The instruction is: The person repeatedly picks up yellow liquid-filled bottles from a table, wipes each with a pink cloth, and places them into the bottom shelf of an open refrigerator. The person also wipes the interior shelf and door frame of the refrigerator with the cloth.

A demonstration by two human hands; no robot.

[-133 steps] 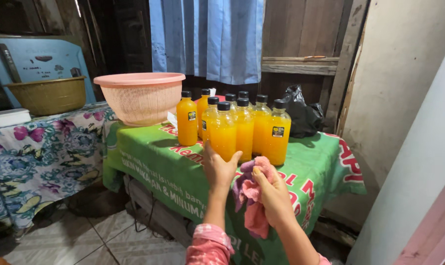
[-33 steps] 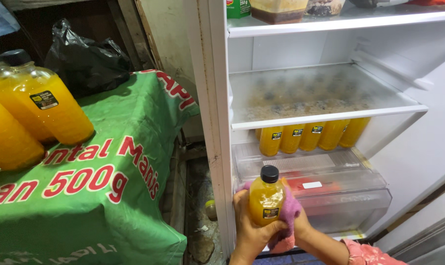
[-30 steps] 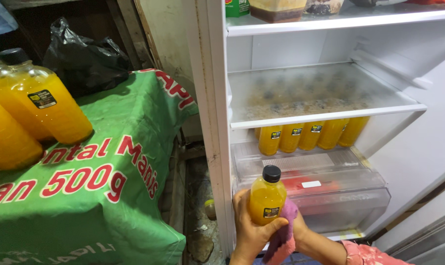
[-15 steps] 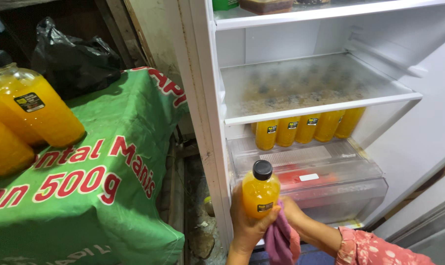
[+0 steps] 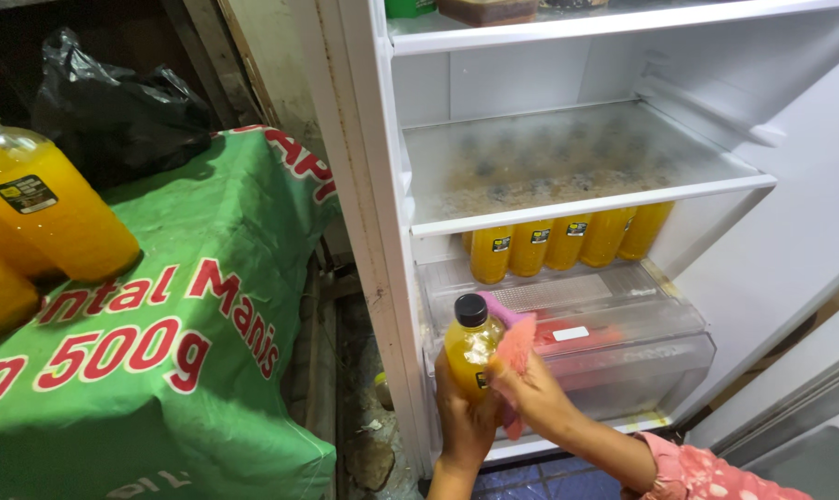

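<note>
Lower centre: our left hand (image 5: 464,418) grips full, likely slick juice bottle (image 5: 470,347) mid-body; right hand (image 5: 531,393) presses soft pink cloth (image 5: 515,344).

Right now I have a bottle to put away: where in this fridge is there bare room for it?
The frosted glass shelf is bare across its whole top. Under it, a row of orange bottles fills the back, leaving a strip in front over the clear drawer. The left hand grips the bottle; the right hand presses a pink cloth against it.
</note>
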